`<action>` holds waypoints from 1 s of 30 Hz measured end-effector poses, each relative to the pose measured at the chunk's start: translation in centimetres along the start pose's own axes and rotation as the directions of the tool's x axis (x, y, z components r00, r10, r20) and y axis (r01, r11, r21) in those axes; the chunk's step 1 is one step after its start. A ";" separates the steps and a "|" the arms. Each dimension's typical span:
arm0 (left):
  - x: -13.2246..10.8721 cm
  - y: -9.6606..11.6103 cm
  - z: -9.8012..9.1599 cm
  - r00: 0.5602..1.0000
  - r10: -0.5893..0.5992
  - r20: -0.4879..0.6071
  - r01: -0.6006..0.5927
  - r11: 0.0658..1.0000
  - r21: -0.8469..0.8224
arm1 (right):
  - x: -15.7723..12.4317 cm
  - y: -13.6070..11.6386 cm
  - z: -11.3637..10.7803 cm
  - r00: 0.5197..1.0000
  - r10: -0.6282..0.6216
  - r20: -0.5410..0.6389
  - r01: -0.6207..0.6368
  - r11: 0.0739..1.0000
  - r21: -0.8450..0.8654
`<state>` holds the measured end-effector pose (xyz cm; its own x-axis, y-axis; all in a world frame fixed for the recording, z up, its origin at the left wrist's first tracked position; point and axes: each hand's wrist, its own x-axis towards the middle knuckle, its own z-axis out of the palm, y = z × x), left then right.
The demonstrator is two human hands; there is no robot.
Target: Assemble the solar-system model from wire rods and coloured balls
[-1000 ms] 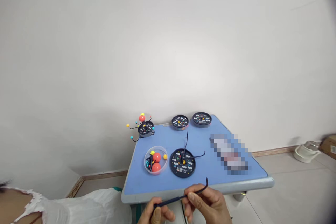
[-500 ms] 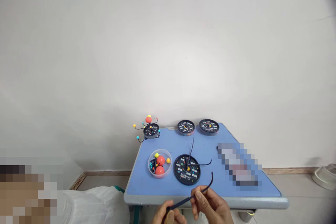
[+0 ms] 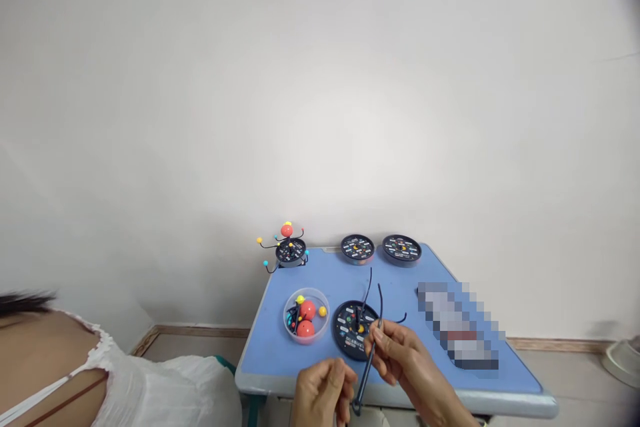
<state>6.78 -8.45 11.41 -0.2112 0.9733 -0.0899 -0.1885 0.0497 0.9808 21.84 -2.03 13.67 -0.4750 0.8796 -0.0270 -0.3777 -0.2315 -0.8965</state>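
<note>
My right hand [image 3: 400, 350] pinches a thin black curved rod [image 3: 369, 368] near its middle. The rod stands nearly upright, its bent tip up and a small ring at its lower end. Just left of that ring is my left hand [image 3: 325, 388], fingers curled together; whether they hold anything is hidden. Behind my right hand lies a round black base [image 3: 350, 330] with coloured dots and printed labels. Two similar black rods spread from its central post, one upward [image 3: 369, 287] and one to the right [image 3: 400, 318].
Left of the base, a clear round tub [image 3: 327, 327] holds red, yellow and other small parts. An assembled planet model [image 3: 291, 250] and two round lidded tubs [image 3: 357, 248] [image 3: 402, 248] line the back of the blue table [image 3: 270, 363]. A blurred flat object [image 3: 460, 327] lies right. A person in white [image 3: 165, 390] is at left.
The rod has swung from slanting to nearly upright. My left hand has come off its lower end and shifted up slightly. My right hand has moved up, now overlapping the base.
</note>
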 end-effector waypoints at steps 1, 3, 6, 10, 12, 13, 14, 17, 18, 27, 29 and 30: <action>0.6 0.6 0.0 0.997 -0.034 0.075 0.033 0.999 0.018 | 0.6 0.0 0.0 0.999 0.011 0.036 -0.010 1.000 -0.012; 1.7 1.6 0.2 0.974 -0.117 0.192 0.113 0.993 0.032 | 1.9 -0.2 0.3 0.996 0.025 0.083 -0.021 0.998 -0.052; 3.1 2.8 0.8 0.937 -0.195 0.289 0.205 0.979 -0.004 | 3.6 -0.8 0.6 0.992 0.056 0.114 -0.043 0.993 -0.114; 5.2 3.8 1.6 0.946 -0.158 0.282 0.186 0.980 -0.072 | 4.7 -2.1 -0.2 0.999 -0.049 0.007 0.049 0.953 -0.300; 6.5 3.8 2.0 0.972 -0.121 0.202 0.147 0.982 -0.116 | 4.6 -2.2 -1.2 0.966 -0.234 -0.110 0.151 0.855 -0.496; 7.3 3.7 2.1 0.982 -0.105 0.159 0.127 0.983 -0.136 | 4.4 -1.9 -1.7 0.933 -0.328 -0.150 0.181 0.786 -0.591; 8.0 3.4 2.2 0.988 -0.092 0.121 0.110 0.983 -0.150 | 4.1 -1.5 -2.2 0.905 -0.391 -0.170 0.188 0.724 -0.664; 9.9 2.3 2.6 0.996 -0.067 0.055 0.076 0.982 -0.172 | 3.3 0.8 -3.0 0.896 -0.419 -0.143 0.179 0.638 -0.749; 10.4 1.9 2.7 0.997 -0.062 0.039 0.068 0.982 -0.176 | 3.1 1.7 -3.0 0.900 -0.417 -0.130 0.179 0.623 -0.761; 12.3 0.0 3.7 1.000 -0.018 -0.017 0.016 0.987 -0.161 | 5.4 4.4 -2.5 0.790 -0.612 -0.045 0.252 0.391 -0.885; 12.6 -0.1 3.7 1.000 -0.012 -0.025 0.008 0.988 -0.154 | 5.7 4.2 -2.5 0.777 -0.629 -0.021 0.253 0.343 -0.905; 12.7 -0.2 3.7 0.999 -0.011 -0.030 0.007 0.989 -0.149 | 5.9 4.2 -2.5 0.774 -0.633 -0.014 0.245 0.319 -0.915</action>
<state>7.66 4.72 10.74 -0.2376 0.9655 -0.1062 -0.3306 0.0225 0.9435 19.45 3.21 8.64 -0.1178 0.8330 0.5405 0.4905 0.5221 -0.6977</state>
